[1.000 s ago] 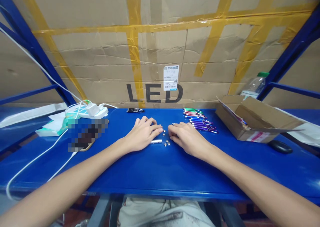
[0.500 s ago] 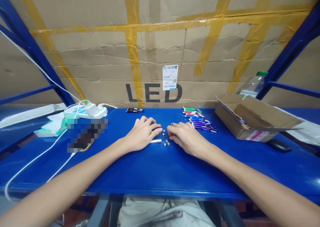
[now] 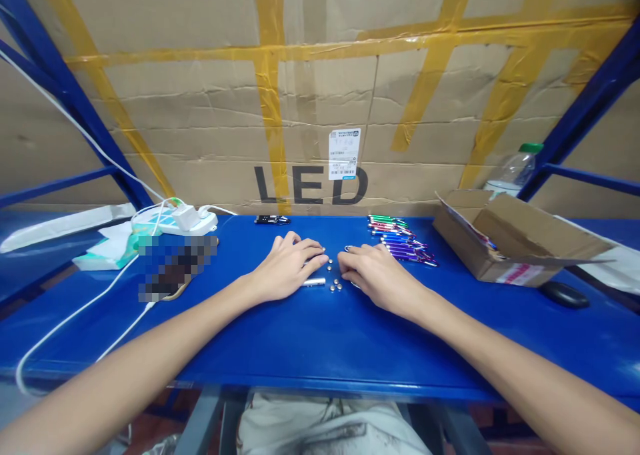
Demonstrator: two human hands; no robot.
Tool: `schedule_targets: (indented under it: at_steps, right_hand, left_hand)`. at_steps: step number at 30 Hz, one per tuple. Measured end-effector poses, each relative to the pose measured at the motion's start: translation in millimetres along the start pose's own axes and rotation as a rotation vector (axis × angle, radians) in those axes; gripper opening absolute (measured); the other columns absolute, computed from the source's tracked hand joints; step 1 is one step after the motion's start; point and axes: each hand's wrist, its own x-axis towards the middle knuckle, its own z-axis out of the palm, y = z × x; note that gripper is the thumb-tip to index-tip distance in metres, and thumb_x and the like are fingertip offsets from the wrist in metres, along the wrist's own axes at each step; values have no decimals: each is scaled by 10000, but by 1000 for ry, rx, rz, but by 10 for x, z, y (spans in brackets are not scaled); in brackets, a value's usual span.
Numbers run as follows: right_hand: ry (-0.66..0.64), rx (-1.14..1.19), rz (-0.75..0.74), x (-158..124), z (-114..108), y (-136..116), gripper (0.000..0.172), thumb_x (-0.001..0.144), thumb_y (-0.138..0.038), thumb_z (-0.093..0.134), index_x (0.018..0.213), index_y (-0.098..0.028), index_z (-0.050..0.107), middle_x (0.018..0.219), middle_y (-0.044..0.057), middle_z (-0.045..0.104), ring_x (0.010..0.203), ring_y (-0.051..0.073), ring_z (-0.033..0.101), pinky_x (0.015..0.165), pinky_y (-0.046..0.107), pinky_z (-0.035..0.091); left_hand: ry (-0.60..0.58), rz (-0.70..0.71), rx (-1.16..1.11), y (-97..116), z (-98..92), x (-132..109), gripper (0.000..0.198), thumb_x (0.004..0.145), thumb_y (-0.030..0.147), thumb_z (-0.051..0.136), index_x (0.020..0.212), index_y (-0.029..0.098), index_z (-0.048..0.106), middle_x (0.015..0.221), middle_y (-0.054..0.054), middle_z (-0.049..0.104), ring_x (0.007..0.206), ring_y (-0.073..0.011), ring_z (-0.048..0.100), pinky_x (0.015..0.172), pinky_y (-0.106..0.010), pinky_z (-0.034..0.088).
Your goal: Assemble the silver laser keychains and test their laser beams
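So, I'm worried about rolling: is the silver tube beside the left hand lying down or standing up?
Lying down: the silver tube stretches sideways along the table, by the left hand.

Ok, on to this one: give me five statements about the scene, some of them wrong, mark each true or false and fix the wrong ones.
1. Small round metal pieces lie between the left hand and the right hand. True.
2. The phone lies beside the cardboard box on the right. False: the phone is on the left side of the table, the box on the right.
3. A silver tube shows close to the left hand. True.
4. The bottle's cap is red. False: the cap is green.
5. The coloured slim tubes are nearer the right hand than the left. True.
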Motion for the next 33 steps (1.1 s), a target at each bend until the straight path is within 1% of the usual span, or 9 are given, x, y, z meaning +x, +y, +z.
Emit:
schedule_targets:
  at_steps: [11,16,19,22,25,28,30,33]
  right_hand:
    - [-14,-11,44,21,-35,-47,138,1021,-114,613,927,-216,617,1004,52,758,958,254,636,763,349,283]
    - [14,-2,57,29,2,-31,136,1008,-120,645,918,-220,625,964,35,759,936,253,631,754,346,273]
    - [21,13,70,38,19,-31,128,1014,-160,669,910,-224,631,960,25,763,929,251,635,762,343,280]
    - [33,0,81,51,24,-40,142,1044,-221,648,902,-222,638,943,37,761,896,252,632,754,344,290]
    - [62,-18,83,58,22,-38,160,1066,-264,618,914,-220,643,920,51,754,863,255,622,750,345,309]
    - [107,4,87,60,17,-17,162,1071,-256,590,919,-220,633,913,53,751,838,251,611,760,346,339]
    - [158,34,99,63,16,6,167,1075,-236,556,923,-218,624,922,57,752,836,250,616,765,346,360]
    - [257,81,148,71,17,53,178,1069,-224,508,933,-219,622,908,64,750,849,259,640,763,348,384]
  left_hand:
    - [22,13,-28,-13,42,27,527,1142,538,358,1373,240,725,1484,-71,673,1189,-325,497,994,-508,360]
    - [25,39,-31,-24,68,37,548,1162,494,279,1327,245,738,1487,-62,668,1188,-319,508,976,-508,363]
    - [23,32,-32,-32,76,40,531,1168,456,268,1348,236,716,1496,-58,660,1198,-315,516,982,-515,366]
    - [10,27,-21,-29,80,47,533,1168,454,263,1342,234,716,1512,-54,648,1206,-320,514,985,-520,370]
    - [2,23,-9,-14,73,49,533,1166,461,262,1337,247,719,1528,-47,636,1219,-328,515,996,-525,375]
    - [21,12,6,3,57,40,514,1163,457,274,1409,247,674,1540,-60,618,1229,-326,528,1000,-518,395]
    - [64,-7,28,-1,47,31,492,1160,433,295,1442,236,647,1524,-80,618,1235,-322,541,996,-506,411]
    - [144,-69,46,-47,39,14,440,1144,358,344,1416,213,659,1432,-99,656,1224,-310,566,1004,-491,433]
